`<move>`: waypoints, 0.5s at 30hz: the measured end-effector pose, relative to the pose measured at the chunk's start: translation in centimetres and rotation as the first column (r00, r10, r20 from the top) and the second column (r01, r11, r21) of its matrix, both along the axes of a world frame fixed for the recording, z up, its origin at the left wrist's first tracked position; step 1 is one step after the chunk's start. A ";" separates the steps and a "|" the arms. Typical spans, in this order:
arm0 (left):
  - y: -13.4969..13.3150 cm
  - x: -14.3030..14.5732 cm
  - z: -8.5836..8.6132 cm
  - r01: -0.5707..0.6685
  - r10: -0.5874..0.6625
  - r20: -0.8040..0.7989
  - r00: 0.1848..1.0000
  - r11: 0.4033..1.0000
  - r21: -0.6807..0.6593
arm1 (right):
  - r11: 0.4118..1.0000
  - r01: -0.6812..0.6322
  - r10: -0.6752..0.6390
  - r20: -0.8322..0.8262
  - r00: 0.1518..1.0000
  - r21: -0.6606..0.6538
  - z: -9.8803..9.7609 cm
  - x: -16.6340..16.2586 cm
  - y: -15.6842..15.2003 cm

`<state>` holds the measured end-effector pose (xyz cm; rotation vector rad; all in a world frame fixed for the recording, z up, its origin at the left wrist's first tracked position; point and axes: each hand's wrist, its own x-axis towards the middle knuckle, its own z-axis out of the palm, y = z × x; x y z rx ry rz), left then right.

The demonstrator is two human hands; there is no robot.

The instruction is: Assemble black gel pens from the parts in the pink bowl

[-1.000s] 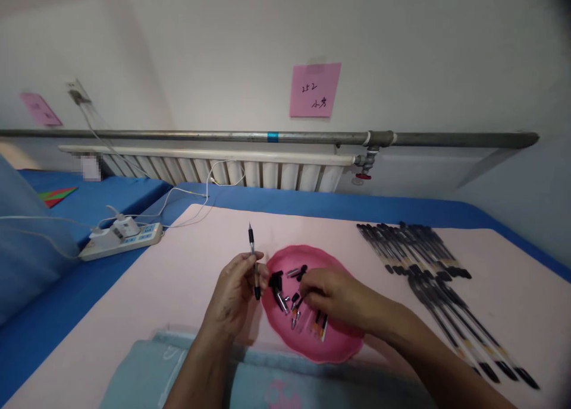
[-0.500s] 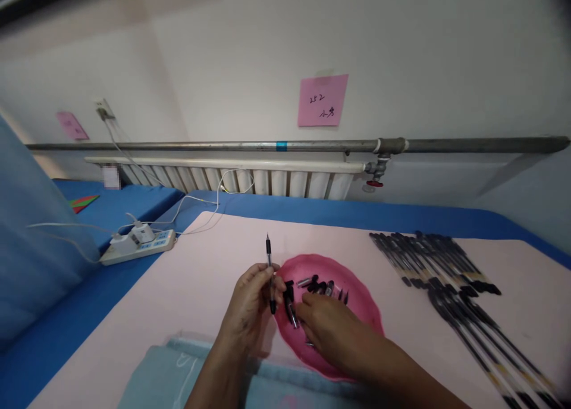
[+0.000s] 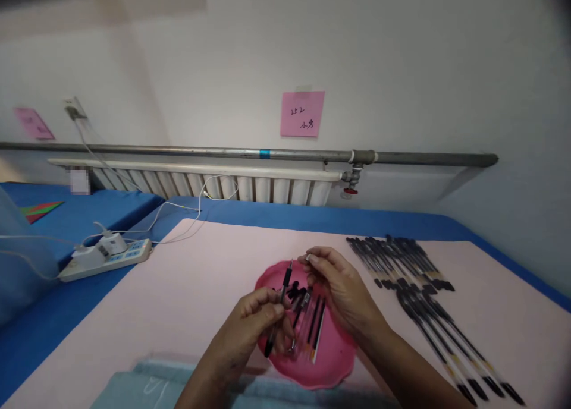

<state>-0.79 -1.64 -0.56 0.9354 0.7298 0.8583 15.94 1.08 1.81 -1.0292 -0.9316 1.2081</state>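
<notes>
My left hand [image 3: 256, 320] is closed round a thin pen refill [image 3: 277, 310], held tilted over the left side of a pink plate [image 3: 332, 364]. My right hand [image 3: 339, 284] hovers just above the plate's far rim, its fingertips pinched on a small pale part that I cannot make out. On the plate lie several pen parts [image 3: 307, 320]: black caps, clear barrels and refills.
A row of several assembled black pens [image 3: 414, 272] lies on the pink mat [image 3: 191, 278] to the right. A white power strip [image 3: 104, 255] with cables sits at the left on blue cloth. A radiator [image 3: 214, 183] and pipe run along the wall.
My right hand rose out of the plate with a small part pinched in its fingers. My left hand tilted the refill and moved it over the plate's left edge.
</notes>
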 end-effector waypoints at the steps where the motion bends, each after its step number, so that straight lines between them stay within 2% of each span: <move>1: 0.0 0.0 0.0 0.017 -0.017 -0.012 1.000 1.000 0.010 | 1.000 -0.005 0.005 -0.039 0.999 -0.005 -0.1 -0.1 0.0; 15: -0.2 0.0 0.0 0.041 -0.038 -0.106 0.994 0.999 0.033 | 0.995 -0.096 0.096 0.006 0.995 0.017 0.2 -0.3 -0.5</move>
